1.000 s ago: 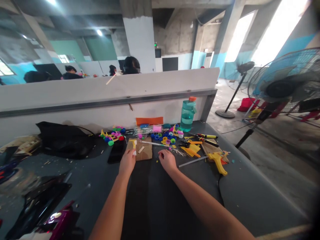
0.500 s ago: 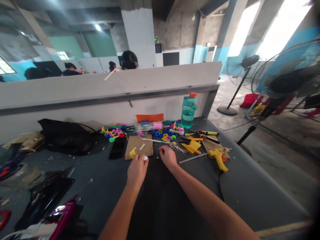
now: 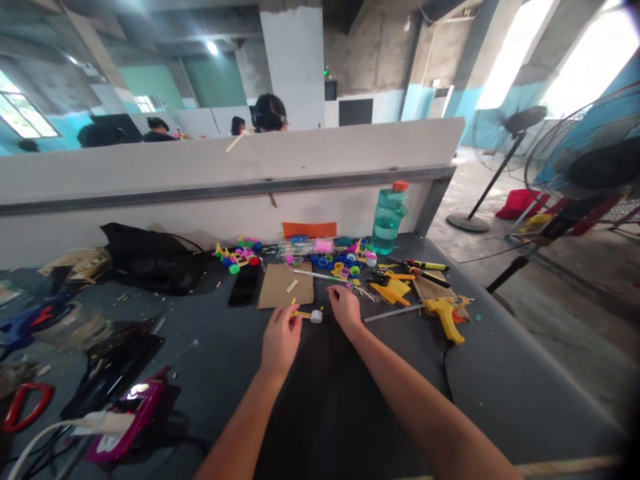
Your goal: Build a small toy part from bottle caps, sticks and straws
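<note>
My left hand point(image 3: 283, 339) is closed, pinching a small yellow plastic piece point(image 3: 301, 314) with a round white cap point(image 3: 316, 317) at its right end. The piece is over the dark table just off the near edge of a cardboard sheet point(image 3: 270, 285). A short wooden strip point(image 3: 292, 286) lies on that sheet. To the right, my right hand point(image 3: 345, 308) has its fingers curled together near the cap, apart from it. What its fingertips hold, if anything, is too small to make out.
Coloured bottle caps point(image 3: 345, 267), a pale stick point(image 3: 320, 275), pliers point(image 3: 425, 275) and a yellow glue gun point(image 3: 447, 315) lie beyond and to the right. A teal water bottle point(image 3: 386, 223) stands by the partition. A phone point(image 3: 244, 288), black bag point(image 3: 150, 260) and purple power strip point(image 3: 131, 417) are left.
The yellow piece and white cap have turned in my left hand and now point right toward my right hand. My view has shifted slightly left.
</note>
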A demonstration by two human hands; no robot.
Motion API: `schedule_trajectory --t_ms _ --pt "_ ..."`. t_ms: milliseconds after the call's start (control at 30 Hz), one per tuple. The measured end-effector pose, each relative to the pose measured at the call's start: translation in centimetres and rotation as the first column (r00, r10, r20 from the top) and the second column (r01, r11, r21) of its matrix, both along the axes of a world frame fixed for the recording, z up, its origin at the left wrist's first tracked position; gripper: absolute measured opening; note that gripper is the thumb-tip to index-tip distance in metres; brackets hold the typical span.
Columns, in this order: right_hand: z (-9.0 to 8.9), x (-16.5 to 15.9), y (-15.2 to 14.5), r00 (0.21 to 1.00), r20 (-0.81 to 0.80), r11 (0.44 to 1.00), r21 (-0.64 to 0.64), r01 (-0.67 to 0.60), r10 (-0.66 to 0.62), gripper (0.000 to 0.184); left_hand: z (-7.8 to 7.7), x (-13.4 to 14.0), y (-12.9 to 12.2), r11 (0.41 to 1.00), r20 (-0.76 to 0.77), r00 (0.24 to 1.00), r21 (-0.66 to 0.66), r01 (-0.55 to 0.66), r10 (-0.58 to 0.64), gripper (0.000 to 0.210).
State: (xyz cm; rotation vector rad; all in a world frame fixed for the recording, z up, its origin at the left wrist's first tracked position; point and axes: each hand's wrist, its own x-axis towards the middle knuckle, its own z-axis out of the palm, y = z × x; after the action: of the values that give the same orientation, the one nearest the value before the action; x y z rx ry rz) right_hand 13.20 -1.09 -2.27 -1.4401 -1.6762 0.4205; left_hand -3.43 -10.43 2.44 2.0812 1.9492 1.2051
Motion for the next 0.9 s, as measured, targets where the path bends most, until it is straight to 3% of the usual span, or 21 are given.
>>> schedule_trajectory --t_ms 133,300,400,567,767,900 --pt "0.0 0.1 0.0 1.0 0.002 1.0 -0.012 -0.005 0.005 0.021 -0.7 -3.5 0.6 0.992 0.142 0.983 0.036 -0.124 0.117 0.021" --pt "0.2 0.0 -0.2 0.998 0.044 0.999 0.004 -0.042 0.042 0.022 -3.6 -4.0 1.9 0.999 0.298 0.954 -0.026 -0.038 0.044 0.033" --pt "0.3 -0.1 -0.4 0.994 0.089 0.998 0.024 -0.059 0.056 0.029 -4.4 -3.5 2.2 0.999 0.223 0.975 -0.052 0.007 0.005 0.043" --pt "0.9 -0.3 -1.0 0.979 0.177 0.991 0.066 -0.115 0.101 0.035 -4.2 -3.4 2.1 0.997 0.094 0.994 -0.062 0.054 -0.048 0.053" --pt "2.2 -0.9 -3.5 0.918 0.326 0.955 0.113 -0.273 0.224 0.019 -4.1 -3.5 2.0 0.991 0.042 0.995 -0.101 0.09 -0.086 0.055" --pt "2.0 -1.0 -5.6 0.876 0.417 0.947 0.094 -0.307 0.242 0.039 -4.1 -3.5 2.0 0.993 0.038 0.996 -0.088 0.082 -0.078 0.053"
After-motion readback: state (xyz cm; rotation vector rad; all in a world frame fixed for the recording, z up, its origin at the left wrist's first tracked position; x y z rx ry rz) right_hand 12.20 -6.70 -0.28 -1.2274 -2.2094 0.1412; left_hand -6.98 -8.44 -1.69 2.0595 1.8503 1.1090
